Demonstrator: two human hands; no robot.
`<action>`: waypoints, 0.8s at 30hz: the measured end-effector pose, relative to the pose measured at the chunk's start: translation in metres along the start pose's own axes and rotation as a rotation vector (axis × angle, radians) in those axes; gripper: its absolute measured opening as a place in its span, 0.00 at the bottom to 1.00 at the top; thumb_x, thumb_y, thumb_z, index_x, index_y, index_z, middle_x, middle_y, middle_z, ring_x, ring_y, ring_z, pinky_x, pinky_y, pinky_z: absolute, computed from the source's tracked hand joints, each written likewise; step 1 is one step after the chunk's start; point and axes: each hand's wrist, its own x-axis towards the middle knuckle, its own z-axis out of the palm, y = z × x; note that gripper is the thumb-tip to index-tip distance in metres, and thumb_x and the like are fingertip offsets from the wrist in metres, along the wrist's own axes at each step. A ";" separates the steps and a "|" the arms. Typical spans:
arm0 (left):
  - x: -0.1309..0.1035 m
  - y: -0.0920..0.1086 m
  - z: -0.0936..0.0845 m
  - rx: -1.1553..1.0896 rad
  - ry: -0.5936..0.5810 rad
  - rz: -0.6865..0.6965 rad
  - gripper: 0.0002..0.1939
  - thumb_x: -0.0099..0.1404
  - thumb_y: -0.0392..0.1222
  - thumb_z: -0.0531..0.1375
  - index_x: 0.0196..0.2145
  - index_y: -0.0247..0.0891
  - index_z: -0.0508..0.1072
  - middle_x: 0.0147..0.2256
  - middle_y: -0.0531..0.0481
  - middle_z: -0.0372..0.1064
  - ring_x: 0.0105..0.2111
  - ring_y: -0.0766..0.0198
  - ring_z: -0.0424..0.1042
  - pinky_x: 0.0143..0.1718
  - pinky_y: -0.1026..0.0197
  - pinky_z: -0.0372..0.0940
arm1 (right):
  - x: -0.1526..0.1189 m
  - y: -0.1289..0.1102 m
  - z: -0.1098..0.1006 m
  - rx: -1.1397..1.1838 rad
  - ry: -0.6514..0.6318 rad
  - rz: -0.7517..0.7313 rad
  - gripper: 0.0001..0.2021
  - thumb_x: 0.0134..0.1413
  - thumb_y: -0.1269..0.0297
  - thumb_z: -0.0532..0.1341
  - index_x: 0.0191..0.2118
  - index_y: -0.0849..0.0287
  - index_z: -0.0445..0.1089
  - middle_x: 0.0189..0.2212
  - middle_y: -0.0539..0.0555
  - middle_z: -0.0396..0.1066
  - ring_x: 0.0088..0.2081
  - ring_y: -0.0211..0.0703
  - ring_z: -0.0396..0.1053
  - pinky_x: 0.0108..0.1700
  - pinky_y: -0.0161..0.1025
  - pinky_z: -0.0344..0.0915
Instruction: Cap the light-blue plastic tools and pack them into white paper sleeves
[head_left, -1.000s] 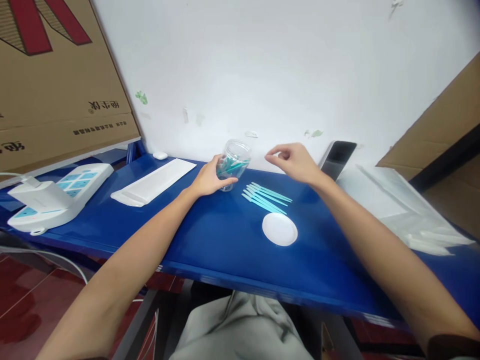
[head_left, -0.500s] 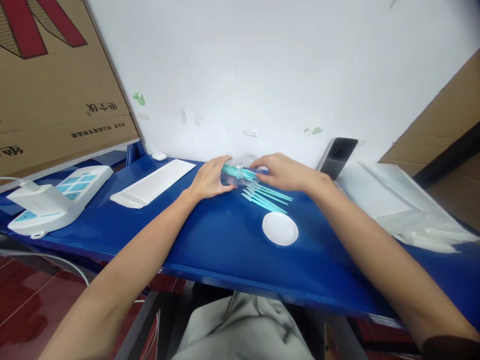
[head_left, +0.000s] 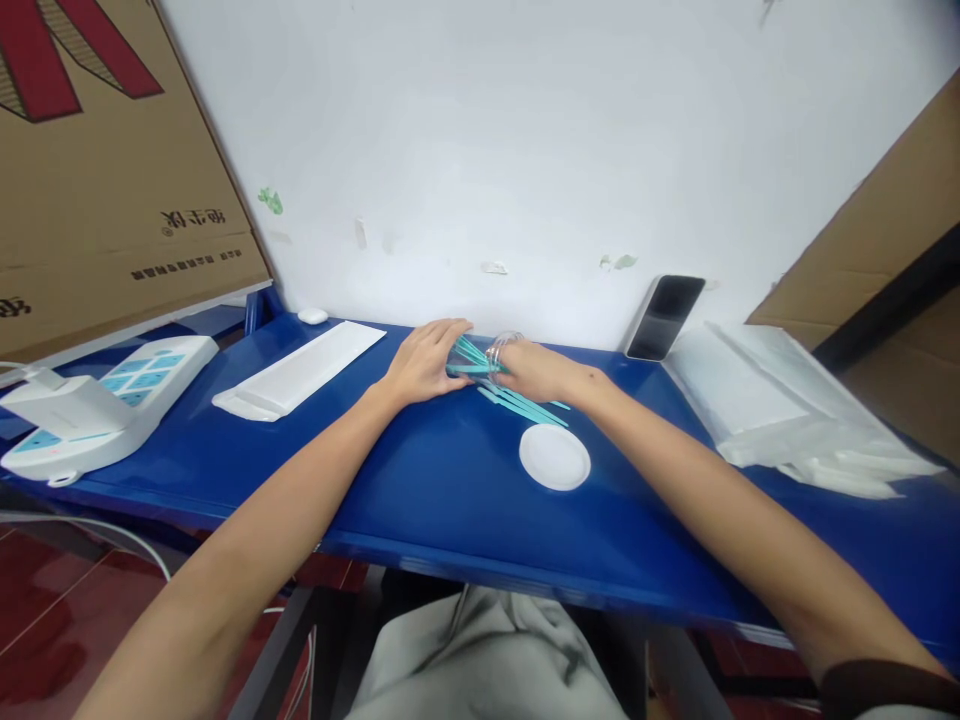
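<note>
My left hand [head_left: 429, 362] is wrapped around a clear plastic jar [head_left: 478, 352], which lies on its side with its mouth to the right. Inside the jar are several thin teal sticks [head_left: 466, 349]. My right hand [head_left: 534, 370] reaches into the jar's mouth; its fingertips are hidden there, so I cannot tell what they grip. More teal sticks [head_left: 525, 405] lie fanned on the blue table just below the jar. In front of them a round white lid [head_left: 555, 457] rests flat.
To the left lie a white tray-like sleeve [head_left: 300, 370] and a power strip [head_left: 161, 370] with a plugged-in charger [head_left: 71, 405]. A phone [head_left: 665, 317] leans against the wall at the back right. Clear plastic bags [head_left: 780, 400] lie at the right, and large cardboard [head_left: 112, 180] stands at the left.
My right hand has moved left and deeper into the jar's mouth. My left hand still holds the jar. The view has shifted slightly.
</note>
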 end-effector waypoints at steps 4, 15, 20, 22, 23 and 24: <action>0.000 -0.002 -0.001 -0.034 0.005 -0.032 0.41 0.60 0.57 0.68 0.65 0.39 0.62 0.64 0.38 0.65 0.63 0.45 0.65 0.64 0.46 0.61 | 0.001 0.003 -0.001 0.009 0.059 -0.022 0.09 0.67 0.70 0.53 0.40 0.63 0.71 0.38 0.61 0.76 0.34 0.44 0.70 0.37 0.38 0.59; 0.000 -0.005 -0.008 -0.146 0.011 -0.204 0.49 0.56 0.62 0.70 0.68 0.40 0.58 0.65 0.38 0.63 0.63 0.43 0.64 0.65 0.44 0.60 | 0.000 0.021 -0.017 0.126 0.378 -0.030 0.15 0.64 0.71 0.53 0.42 0.63 0.79 0.36 0.58 0.79 0.38 0.46 0.74 0.42 0.38 0.61; 0.000 -0.004 -0.008 -0.173 0.014 -0.241 0.50 0.56 0.64 0.69 0.68 0.39 0.58 0.64 0.37 0.63 0.63 0.41 0.65 0.64 0.43 0.61 | -0.006 0.019 -0.030 0.202 0.463 0.050 0.14 0.63 0.68 0.57 0.45 0.64 0.80 0.32 0.57 0.80 0.35 0.47 0.76 0.44 0.41 0.64; 0.000 -0.005 -0.008 -0.167 0.012 -0.236 0.50 0.56 0.64 0.69 0.68 0.39 0.58 0.64 0.37 0.63 0.63 0.41 0.65 0.64 0.42 0.61 | -0.009 0.019 -0.035 0.250 0.504 0.070 0.13 0.62 0.68 0.58 0.44 0.64 0.80 0.31 0.57 0.80 0.33 0.46 0.77 0.43 0.41 0.66; 0.000 -0.005 -0.009 -0.162 0.012 -0.232 0.50 0.56 0.63 0.69 0.68 0.39 0.58 0.65 0.36 0.63 0.63 0.41 0.65 0.64 0.42 0.61 | -0.010 0.020 -0.037 0.288 0.512 0.078 0.12 0.62 0.68 0.59 0.44 0.65 0.80 0.31 0.56 0.80 0.32 0.45 0.77 0.41 0.40 0.67; 0.000 -0.005 -0.009 -0.157 0.010 -0.229 0.50 0.56 0.63 0.69 0.68 0.38 0.58 0.65 0.36 0.63 0.63 0.41 0.65 0.64 0.42 0.61 | -0.011 0.021 -0.039 0.328 0.514 0.085 0.12 0.62 0.68 0.60 0.43 0.65 0.80 0.30 0.56 0.80 0.31 0.44 0.77 0.40 0.39 0.68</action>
